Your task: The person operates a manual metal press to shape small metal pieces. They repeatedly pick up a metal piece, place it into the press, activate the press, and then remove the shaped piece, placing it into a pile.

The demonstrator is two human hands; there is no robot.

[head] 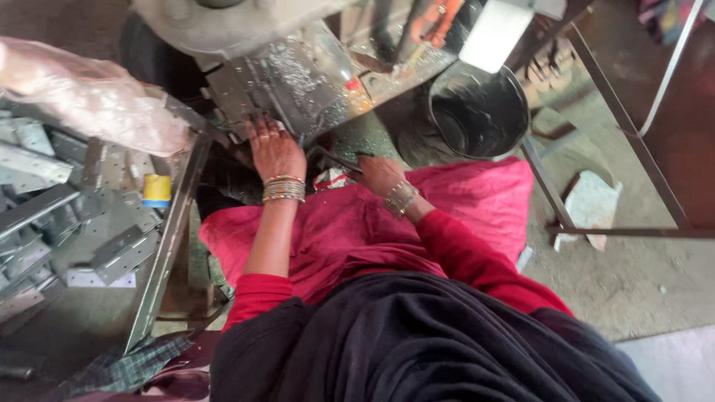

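Note:
My left hand (pixel 272 146) reaches forward, fingers spread, resting on a perforated metal plate (pixel 246 93) on the bed of a grey press machine (pixel 223 22). My right hand (pixel 378 173) is lower, closed around a dark metal lever (pixel 333 157) below the machine bed. Both wrists carry several bangles. Red sleeves, a pink garment and a black cloth cover my lap.
A metal tray (pixel 170 231) at left holds several perforated steel brackets and a yellow tape roll (pixel 156 190). A plastic bag (pixel 89 93) lies above it. A black bucket (pixel 477 112) stands at right, beside a metal frame (pixel 596 149) and a white scrap (pixel 592 205) on the floor.

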